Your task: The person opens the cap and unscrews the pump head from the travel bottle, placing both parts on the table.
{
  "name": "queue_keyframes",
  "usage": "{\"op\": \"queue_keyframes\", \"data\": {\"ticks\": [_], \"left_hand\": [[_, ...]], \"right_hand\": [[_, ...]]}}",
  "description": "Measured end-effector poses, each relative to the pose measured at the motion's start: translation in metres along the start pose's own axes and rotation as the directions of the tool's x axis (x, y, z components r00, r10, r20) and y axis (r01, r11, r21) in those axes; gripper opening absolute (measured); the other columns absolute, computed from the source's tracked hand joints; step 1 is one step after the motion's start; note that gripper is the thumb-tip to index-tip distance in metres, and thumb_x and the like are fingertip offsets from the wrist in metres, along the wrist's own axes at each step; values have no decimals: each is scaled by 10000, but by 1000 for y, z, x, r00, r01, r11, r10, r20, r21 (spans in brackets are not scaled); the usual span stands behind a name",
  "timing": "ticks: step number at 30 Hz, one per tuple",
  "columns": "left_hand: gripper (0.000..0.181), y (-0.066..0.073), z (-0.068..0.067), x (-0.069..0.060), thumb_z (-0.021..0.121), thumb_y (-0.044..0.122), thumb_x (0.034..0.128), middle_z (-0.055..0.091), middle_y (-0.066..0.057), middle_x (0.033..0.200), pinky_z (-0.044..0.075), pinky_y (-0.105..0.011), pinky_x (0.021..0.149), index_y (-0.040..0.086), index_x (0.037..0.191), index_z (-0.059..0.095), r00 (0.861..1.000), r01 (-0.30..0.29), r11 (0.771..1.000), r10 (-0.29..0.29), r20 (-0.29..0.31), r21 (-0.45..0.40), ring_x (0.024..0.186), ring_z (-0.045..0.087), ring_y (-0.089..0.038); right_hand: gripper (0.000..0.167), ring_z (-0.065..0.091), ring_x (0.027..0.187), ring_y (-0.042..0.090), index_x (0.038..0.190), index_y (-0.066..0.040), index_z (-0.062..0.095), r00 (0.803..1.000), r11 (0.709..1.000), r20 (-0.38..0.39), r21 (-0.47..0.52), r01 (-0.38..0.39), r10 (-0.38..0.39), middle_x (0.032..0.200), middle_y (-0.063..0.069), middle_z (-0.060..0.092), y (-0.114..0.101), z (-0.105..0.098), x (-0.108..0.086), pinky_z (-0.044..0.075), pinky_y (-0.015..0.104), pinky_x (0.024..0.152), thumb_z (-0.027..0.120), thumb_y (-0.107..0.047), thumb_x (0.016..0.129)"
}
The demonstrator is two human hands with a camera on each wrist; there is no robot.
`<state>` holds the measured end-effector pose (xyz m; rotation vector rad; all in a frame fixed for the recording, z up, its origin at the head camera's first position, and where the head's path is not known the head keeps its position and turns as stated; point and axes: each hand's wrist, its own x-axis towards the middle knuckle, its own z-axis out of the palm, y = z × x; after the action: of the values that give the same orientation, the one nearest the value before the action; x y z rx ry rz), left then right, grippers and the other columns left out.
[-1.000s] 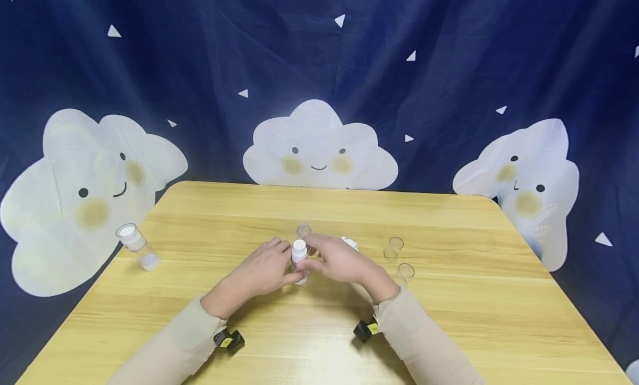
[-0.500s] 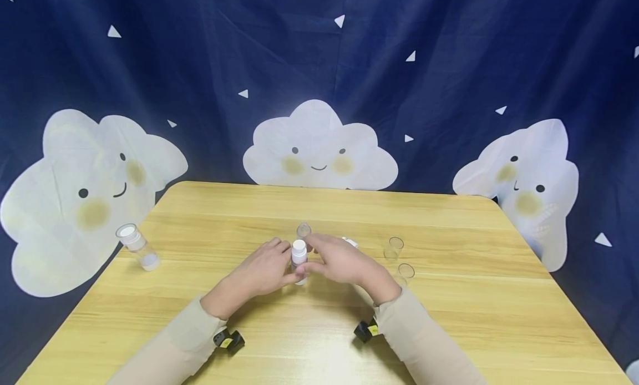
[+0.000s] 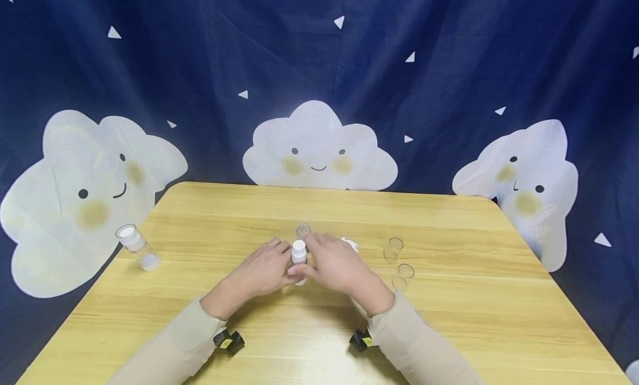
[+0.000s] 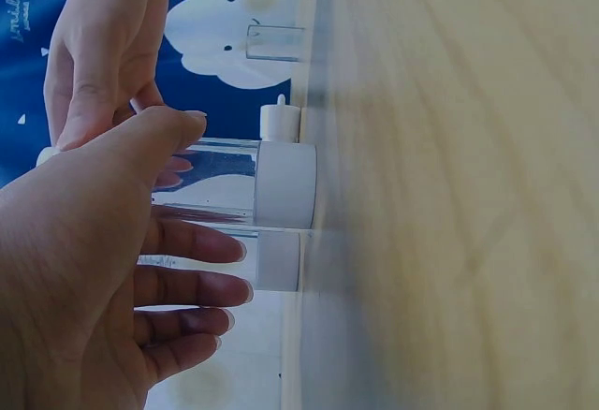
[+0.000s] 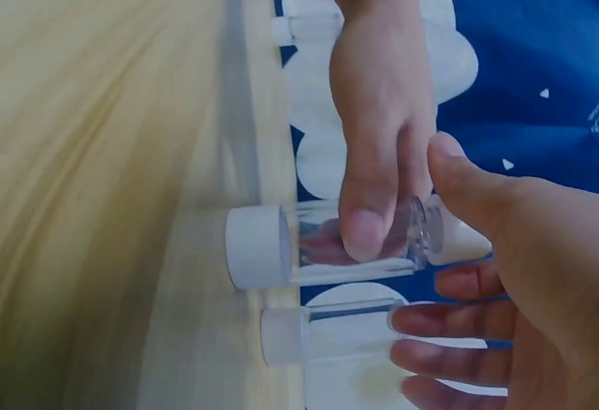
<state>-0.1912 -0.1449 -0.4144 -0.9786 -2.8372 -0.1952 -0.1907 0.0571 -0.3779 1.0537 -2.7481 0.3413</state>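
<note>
A clear cylindrical bottle [image 5: 318, 241] with a white base and a white neck piece [image 3: 298, 247] stands upright on the table between both hands. My left hand [image 3: 262, 268] grips its clear body, thumb on the near side, as the right wrist view shows. At the top, my right hand [image 3: 339, 266] has its thumb and fingers curled around the white neck piece [image 5: 457, 232]. Just behind stands a second clear bottle [image 4: 278, 260] with a white base, mostly hidden by the hands in the head view. Right of it lies a small white nozzle piece [image 4: 281, 120].
Two clear open caps [image 3: 394, 248] stand to the right on the wooden table [image 3: 474, 296]. A third bottle [image 3: 137, 246], with a white top and a clear cover, stands at the far left. A blue curtain [image 3: 299, 52] with clouds hangs behind the table.
My right hand has shifted slightly left around the bottle's top, its thumb moving across the front and its fingers closer in. My left hand and the bottle have stayed in place.
</note>
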Motion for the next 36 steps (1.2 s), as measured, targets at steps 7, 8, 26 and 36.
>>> {"op": "queue_keyframes", "data": {"ticks": [7, 8, 26, 36], "left_hand": [[538, -1, 2, 0, 578, 572, 911, 605, -51, 1020, 482, -396, 884, 61, 1064, 647, 1000, -14, 1000, 14, -8, 6, 927, 524, -215], [528, 0, 2, 0, 576, 570, 913, 604, -48, 1013, 481, -394, 881, 65, 1050, 644, 1000, -14, 1000, 14, -9, 5, 920, 523, -213], [543, 1, 1, 1, 550, 600, 918, 611, -42, 1020, 491, -389, 868, 91, 1088, 629, 999, 25, 1000, -25, 21, 6, 928, 528, -206], [574, 1, 0, 1, 554, 602, 915, 607, -49, 1010, 491, -404, 865, 66, 1104, 634, 999, 34, 999, -33, 12, -12, 931, 525, -212]], "right_hand": [[843, 654, 874, 241, 1452, -33, 406, 996, 998, -83, -56, -37, 33, 1077, 65, 679, -7, 7, 0, 535, 379, 681, 512, -661, 899], [842, 653, 855, 237, 1448, -31, 415, 995, 997, -97, -67, -40, 34, 1068, 60, 681, -8, 9, 1, 532, 369, 662, 510, -662, 898], [675, 644, 863, 184, 1399, -36, 429, 999, 992, -45, 126, 31, -25, 1022, 53, 670, 1, 6, 4, 544, 347, 719, 593, -503, 939], [358, 627, 981, 173, 1171, -174, 543, 997, 951, 67, 308, 24, -46, 1060, 5, 650, 14, 1, 4, 525, 333, 831, 611, -443, 945]]}}
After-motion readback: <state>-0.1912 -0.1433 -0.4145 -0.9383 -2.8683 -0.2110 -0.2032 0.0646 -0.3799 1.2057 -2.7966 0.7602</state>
